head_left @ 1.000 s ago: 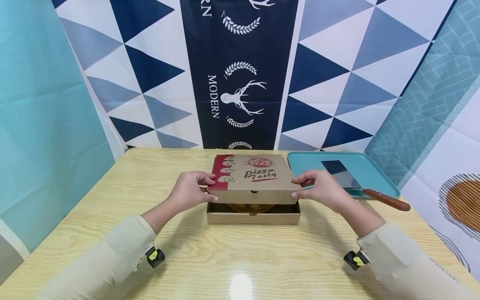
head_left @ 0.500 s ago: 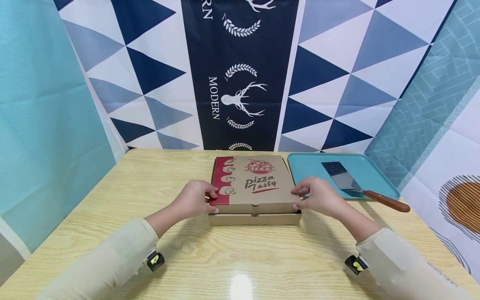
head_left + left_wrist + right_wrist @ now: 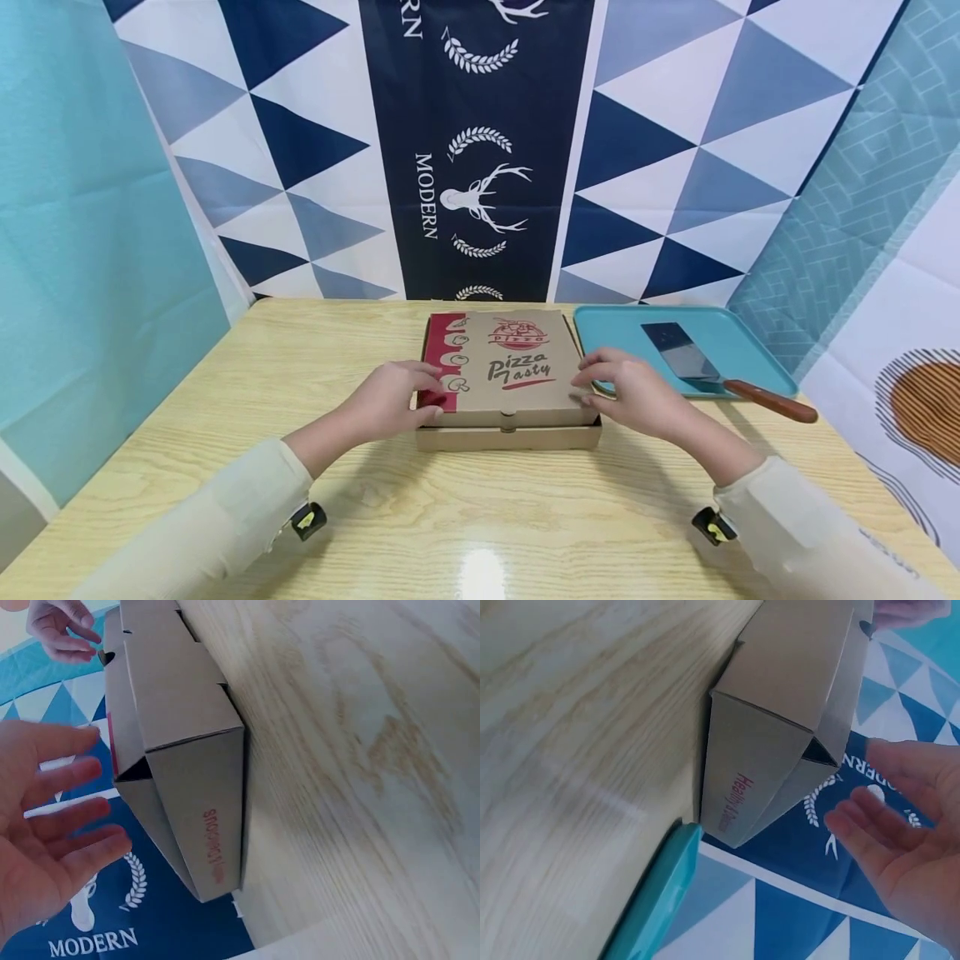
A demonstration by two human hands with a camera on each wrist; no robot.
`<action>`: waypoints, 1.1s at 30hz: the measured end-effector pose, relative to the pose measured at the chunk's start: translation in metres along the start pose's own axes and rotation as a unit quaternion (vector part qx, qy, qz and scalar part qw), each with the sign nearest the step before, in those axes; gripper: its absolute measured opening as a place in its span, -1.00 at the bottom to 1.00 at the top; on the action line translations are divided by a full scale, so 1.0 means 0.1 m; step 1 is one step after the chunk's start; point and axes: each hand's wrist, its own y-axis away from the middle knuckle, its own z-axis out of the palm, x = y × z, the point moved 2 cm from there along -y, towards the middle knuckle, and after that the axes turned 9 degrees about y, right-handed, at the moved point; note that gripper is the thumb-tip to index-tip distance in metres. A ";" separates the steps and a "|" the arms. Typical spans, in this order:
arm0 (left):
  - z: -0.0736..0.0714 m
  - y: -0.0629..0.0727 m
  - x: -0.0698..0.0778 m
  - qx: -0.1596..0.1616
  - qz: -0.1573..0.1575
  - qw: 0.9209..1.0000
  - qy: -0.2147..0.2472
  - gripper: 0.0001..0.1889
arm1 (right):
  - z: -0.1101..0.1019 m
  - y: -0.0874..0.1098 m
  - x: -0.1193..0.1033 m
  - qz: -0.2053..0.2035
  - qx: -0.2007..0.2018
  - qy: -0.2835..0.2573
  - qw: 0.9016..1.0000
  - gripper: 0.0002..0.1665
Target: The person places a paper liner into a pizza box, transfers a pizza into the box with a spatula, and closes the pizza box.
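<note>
A cardboard pizza box [image 3: 525,392] with a red strip and "Pizza Tasty" print stands on the table, its lid lowered over the base. A narrow gap shows at the front corners, so the lid sits slightly raised. My left hand [image 3: 382,402] hovers by the box's left front corner, fingers spread and off the cardboard in the left wrist view. By the opposite corner is my right hand [image 3: 633,390], its fingers [image 3: 859,825] loosely bent and apart from the box [image 3: 772,742]. Whatever lies inside the box is hidden.
A teal tray [image 3: 750,350] stands right of the box, close to its side. Across it lies a pizza server [image 3: 682,354] with a wooden handle that overhangs the tray's front rim. Patterned cloth hangs behind the wooden table [image 3: 480,500].
The lid has come down over the base, covering the round food that showed in the gap. Both hands have let go of its front corners and lifted slightly inward.
</note>
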 end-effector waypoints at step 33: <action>0.14 -0.04 0.01 -0.084 0.083 0.993 -0.002 -0.76 | 0.19 -0.01 -0.07 -0.105 -0.047 0.018 0.993 -0.89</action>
